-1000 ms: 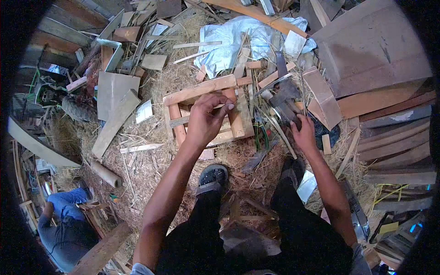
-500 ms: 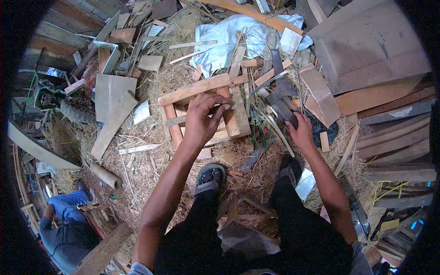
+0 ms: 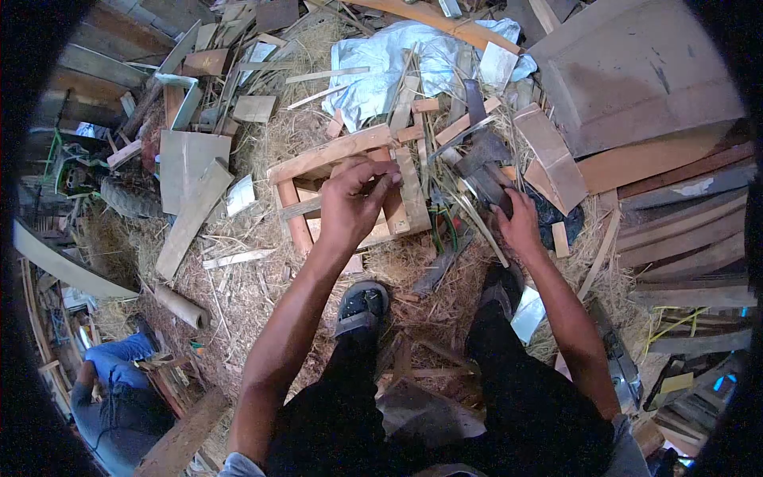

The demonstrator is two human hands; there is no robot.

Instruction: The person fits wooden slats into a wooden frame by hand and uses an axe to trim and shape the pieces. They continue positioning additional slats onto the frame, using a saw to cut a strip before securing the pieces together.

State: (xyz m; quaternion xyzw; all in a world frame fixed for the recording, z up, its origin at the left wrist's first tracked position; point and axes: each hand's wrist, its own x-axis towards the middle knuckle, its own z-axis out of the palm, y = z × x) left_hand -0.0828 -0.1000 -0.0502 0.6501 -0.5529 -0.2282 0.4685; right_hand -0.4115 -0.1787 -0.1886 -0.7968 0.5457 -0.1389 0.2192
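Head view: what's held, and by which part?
Right hand grips the dark, oblong piece by its near end; whether the left hand pinches anything can't be told.

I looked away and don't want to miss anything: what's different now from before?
The left hand shifted slightly to the right over the wooden frame. The whole view slid a bit too, because the camera moved. I can't see anything newly grabbed or let go. The right hand stays on the dark tool, and the frame stays on the ground.
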